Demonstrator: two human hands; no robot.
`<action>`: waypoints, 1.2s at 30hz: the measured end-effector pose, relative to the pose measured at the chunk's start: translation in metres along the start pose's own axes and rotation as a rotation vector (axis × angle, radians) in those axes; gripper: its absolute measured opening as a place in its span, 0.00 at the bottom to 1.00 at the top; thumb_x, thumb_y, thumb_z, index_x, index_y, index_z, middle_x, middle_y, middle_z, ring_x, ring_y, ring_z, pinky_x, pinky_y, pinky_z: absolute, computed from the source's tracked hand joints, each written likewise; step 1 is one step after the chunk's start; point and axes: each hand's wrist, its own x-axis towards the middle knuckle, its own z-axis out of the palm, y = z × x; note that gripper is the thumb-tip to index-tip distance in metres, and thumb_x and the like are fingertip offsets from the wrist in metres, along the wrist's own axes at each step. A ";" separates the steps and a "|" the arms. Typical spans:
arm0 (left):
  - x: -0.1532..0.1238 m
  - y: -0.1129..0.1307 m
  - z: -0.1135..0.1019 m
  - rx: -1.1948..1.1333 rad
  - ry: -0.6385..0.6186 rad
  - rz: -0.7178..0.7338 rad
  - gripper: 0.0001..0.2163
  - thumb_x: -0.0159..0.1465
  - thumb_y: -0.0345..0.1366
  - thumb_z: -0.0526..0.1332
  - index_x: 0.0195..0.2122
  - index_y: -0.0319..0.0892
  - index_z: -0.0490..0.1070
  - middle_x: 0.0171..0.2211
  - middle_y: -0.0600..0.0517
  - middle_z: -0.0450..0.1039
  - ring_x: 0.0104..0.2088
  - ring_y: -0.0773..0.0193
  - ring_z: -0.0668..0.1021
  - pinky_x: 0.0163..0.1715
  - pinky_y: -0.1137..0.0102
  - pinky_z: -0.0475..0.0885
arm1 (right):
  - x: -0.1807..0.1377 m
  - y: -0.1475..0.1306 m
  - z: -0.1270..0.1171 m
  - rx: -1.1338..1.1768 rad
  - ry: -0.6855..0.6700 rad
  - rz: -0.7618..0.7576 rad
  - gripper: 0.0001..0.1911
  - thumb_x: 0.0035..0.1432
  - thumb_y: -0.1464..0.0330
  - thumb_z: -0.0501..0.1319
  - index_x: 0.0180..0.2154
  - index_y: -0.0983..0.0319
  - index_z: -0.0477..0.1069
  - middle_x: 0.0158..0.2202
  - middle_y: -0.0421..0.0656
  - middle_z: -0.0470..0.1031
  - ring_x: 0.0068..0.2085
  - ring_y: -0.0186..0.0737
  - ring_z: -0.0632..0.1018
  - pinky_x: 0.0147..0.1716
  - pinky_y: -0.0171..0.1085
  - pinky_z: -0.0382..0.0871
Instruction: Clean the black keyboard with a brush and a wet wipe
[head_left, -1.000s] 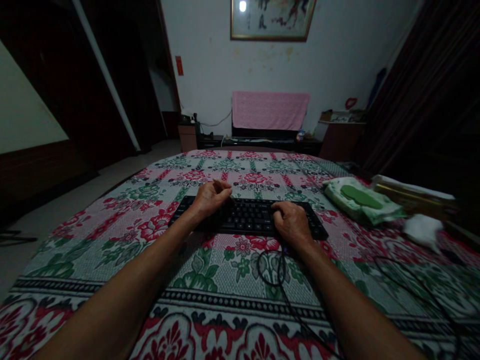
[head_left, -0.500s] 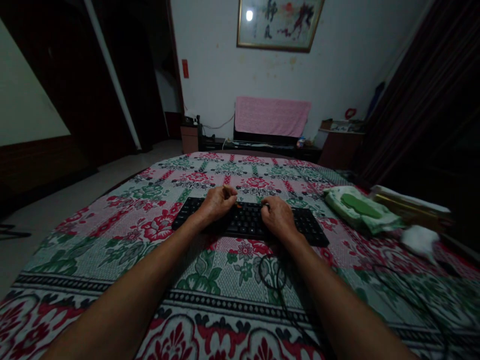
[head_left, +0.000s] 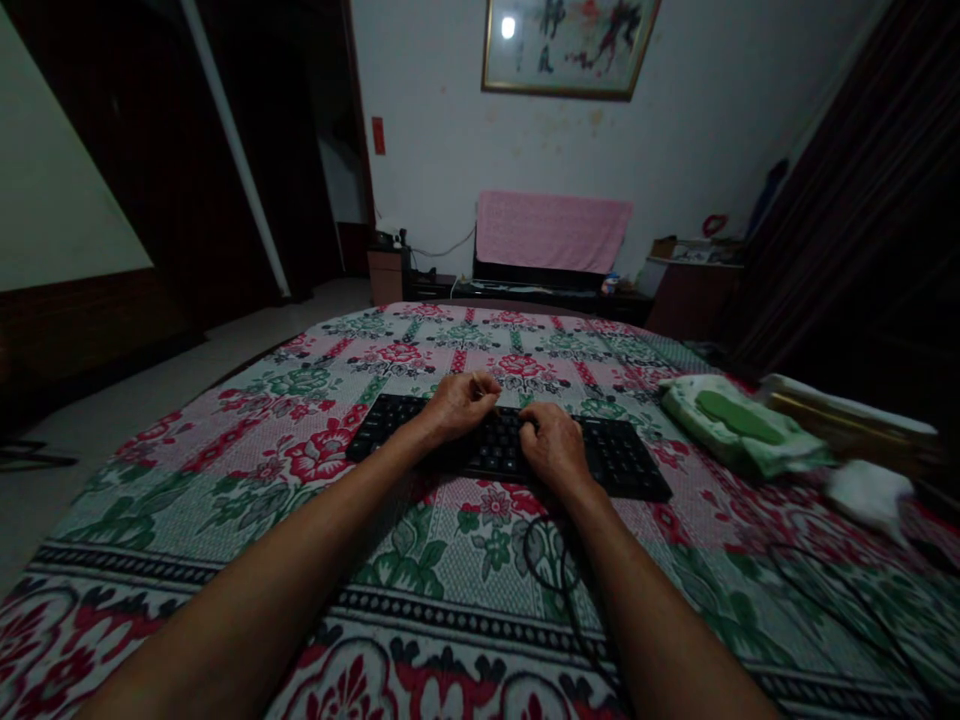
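Observation:
A black keyboard [head_left: 626,462] lies flat on a floral bed cover [head_left: 285,455]. My left hand [head_left: 459,402] rests on the keyboard's upper middle, with thumb and fingers pinched together on something small I cannot make out. My right hand [head_left: 553,447] sits just to its right, fingers curled down and pressed onto the keys at the keyboard's middle. The two hands almost touch. The keys under both hands are hidden.
A black cable [head_left: 547,560] loops on the cover in front of the keyboard. To the right lie a green-and-white packet [head_left: 739,425], a long flat box [head_left: 847,412] and a white wad [head_left: 870,490]. A cabinet with a pink cloth [head_left: 553,230] stands at the far wall.
My right hand has slid left along the keyboard from its right part to the middle, close to my left hand. My left hand has shifted slightly right, staying pinched.

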 end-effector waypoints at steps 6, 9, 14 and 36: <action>0.009 -0.004 0.002 0.043 0.085 0.005 0.07 0.56 0.33 0.58 0.34 0.41 0.73 0.30 0.52 0.78 0.32 0.65 0.78 0.36 0.72 0.71 | -0.001 0.003 0.002 0.007 0.001 0.000 0.11 0.53 0.73 0.54 0.36 0.60 0.72 0.40 0.46 0.76 0.45 0.44 0.73 0.46 0.40 0.61; 0.007 -0.004 0.000 0.013 0.046 -0.027 0.06 0.56 0.33 0.59 0.33 0.40 0.73 0.30 0.52 0.78 0.31 0.66 0.78 0.34 0.73 0.71 | -0.001 0.002 0.002 0.002 0.004 -0.010 0.11 0.53 0.73 0.54 0.36 0.60 0.72 0.41 0.46 0.76 0.45 0.44 0.72 0.45 0.40 0.61; 0.003 -0.010 -0.005 0.064 0.133 -0.043 0.06 0.56 0.35 0.59 0.31 0.41 0.73 0.26 0.52 0.76 0.29 0.65 0.78 0.33 0.72 0.70 | -0.002 0.001 0.001 0.001 0.002 -0.016 0.11 0.52 0.74 0.54 0.36 0.61 0.72 0.42 0.46 0.76 0.46 0.44 0.72 0.46 0.40 0.60; 0.004 0.000 -0.021 0.288 0.164 -0.112 0.08 0.55 0.35 0.57 0.27 0.40 0.74 0.27 0.49 0.78 0.31 0.59 0.79 0.33 0.70 0.69 | -0.004 -0.005 -0.001 -0.034 -0.030 -0.014 0.11 0.54 0.73 0.54 0.37 0.61 0.73 0.44 0.45 0.75 0.48 0.43 0.72 0.47 0.40 0.58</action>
